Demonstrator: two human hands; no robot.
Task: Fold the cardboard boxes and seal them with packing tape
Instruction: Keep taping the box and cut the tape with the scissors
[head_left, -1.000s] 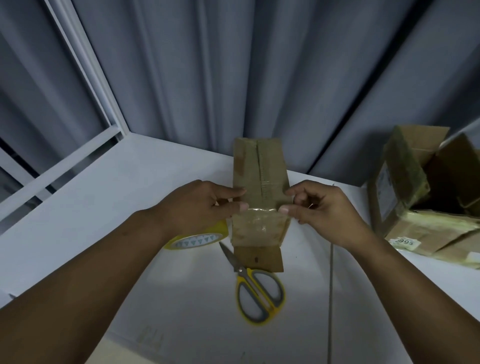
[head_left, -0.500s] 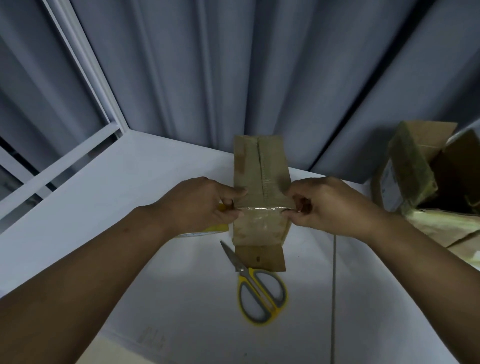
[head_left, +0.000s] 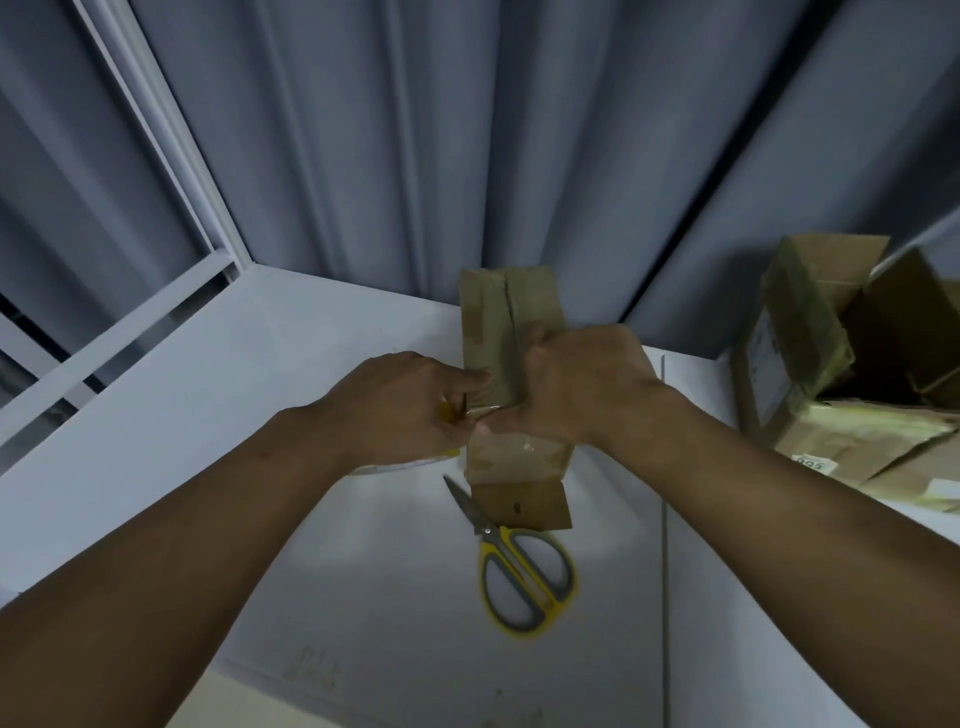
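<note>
A narrow brown cardboard box (head_left: 501, 306) lies lengthwise on the white table (head_left: 260, 374), its top seam facing up and a flap hanging at its near end. A strip of clear packing tape (head_left: 519, 447) shines across its near part. My left hand (head_left: 410, 410) pinches the tape at the box's left edge. My right hand (head_left: 576, 384) lies over the top of the box, fingers curled down on the tape. The yellow tape roll (head_left: 405, 462) is mostly hidden under my left hand.
Yellow-and-grey scissors (head_left: 519, 577) lie on the table just in front of the box. Several taped and open cardboard boxes (head_left: 841, 374) are piled at the right. Grey curtains hang behind the table; a white window frame (head_left: 156, 130) runs along the left.
My right hand has moved left from the box's right edge onto its top, over the tape. My left hand stays at the left edge.
</note>
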